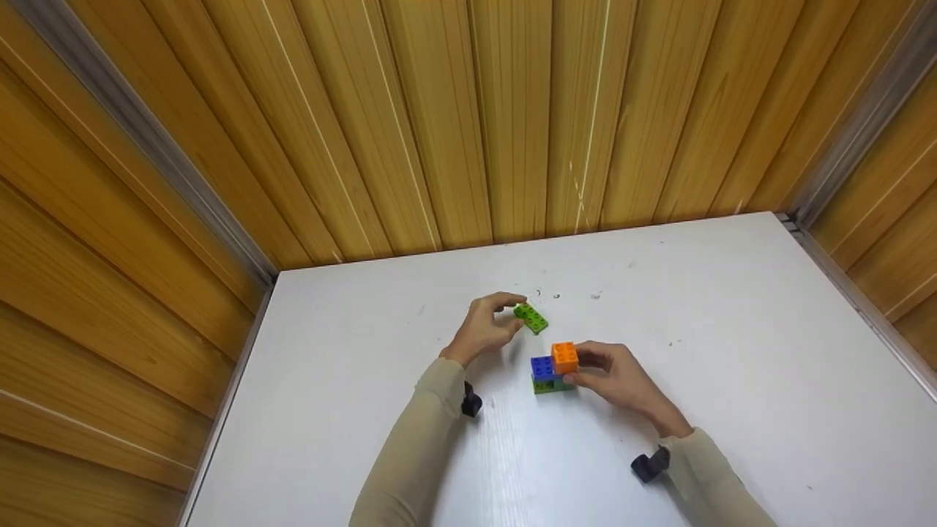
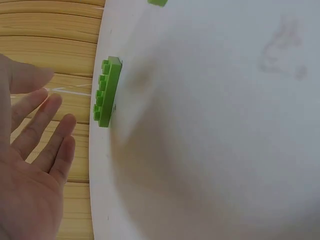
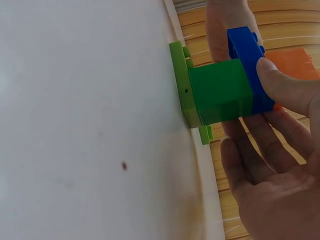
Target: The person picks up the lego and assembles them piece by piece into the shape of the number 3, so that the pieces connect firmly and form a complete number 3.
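A small stack of toy building bricks stands on the white table, topped by an orange brick (image 1: pixel 564 357). Below that sits a blue brick (image 1: pixel 541 367), then a dark green brick (image 3: pixel 220 90) on a light green base brick (image 3: pixel 181 82). My right hand (image 1: pixel 621 377) pinches the upper part of the stack, its thumb against the blue brick near the orange one. Farther back lies a loose light green flat brick (image 2: pixel 107 92), studs up. Around its near end, my left hand (image 1: pixel 483 328) holds thumb and fingers spread apart, gripping nothing.
The white table (image 1: pixel 329 439) reaches back to a yellow wood-panelled wall (image 1: pixel 512 124), with panels along both sides too. Small dark marks (image 1: pixel 596 296) dot the tabletop behind the bricks. A black wrist camera (image 1: pixel 471 401) sits at the left cuff, another (image 1: pixel 650 465) at the right.
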Motion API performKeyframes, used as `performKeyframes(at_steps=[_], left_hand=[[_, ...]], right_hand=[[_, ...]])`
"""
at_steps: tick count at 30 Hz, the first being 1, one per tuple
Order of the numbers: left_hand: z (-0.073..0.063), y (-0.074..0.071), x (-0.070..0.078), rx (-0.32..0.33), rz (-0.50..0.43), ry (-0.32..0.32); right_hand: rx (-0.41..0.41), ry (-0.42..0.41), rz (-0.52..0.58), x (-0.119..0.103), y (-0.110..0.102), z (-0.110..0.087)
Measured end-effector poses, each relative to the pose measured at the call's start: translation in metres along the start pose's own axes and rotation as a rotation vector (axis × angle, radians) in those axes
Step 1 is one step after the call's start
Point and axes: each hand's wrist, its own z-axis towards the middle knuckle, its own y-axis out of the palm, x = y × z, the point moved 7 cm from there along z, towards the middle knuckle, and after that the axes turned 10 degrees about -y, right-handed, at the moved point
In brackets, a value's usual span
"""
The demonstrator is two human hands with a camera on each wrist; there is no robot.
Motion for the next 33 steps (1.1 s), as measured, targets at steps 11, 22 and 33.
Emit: performKeyframes(at_steps=[11, 22, 33], left_hand=[[0.021, 0.015, -0.012, -0.081, 0.045, -0.094], [0.025, 0.016, -0.020, -0.084, 0.081, -0.177], [0.019, 0.010, -0.023, -0.041, 0.117, -0.182]], right_hand=[[0.000, -0.007, -0.005, -0.001, 0.002, 0.001], [-0.003, -0.042, -0.027, -0.003, 0.002, 0.001], [-0.005, -0.023, -0.017, -0.004, 0.001, 0.000]])
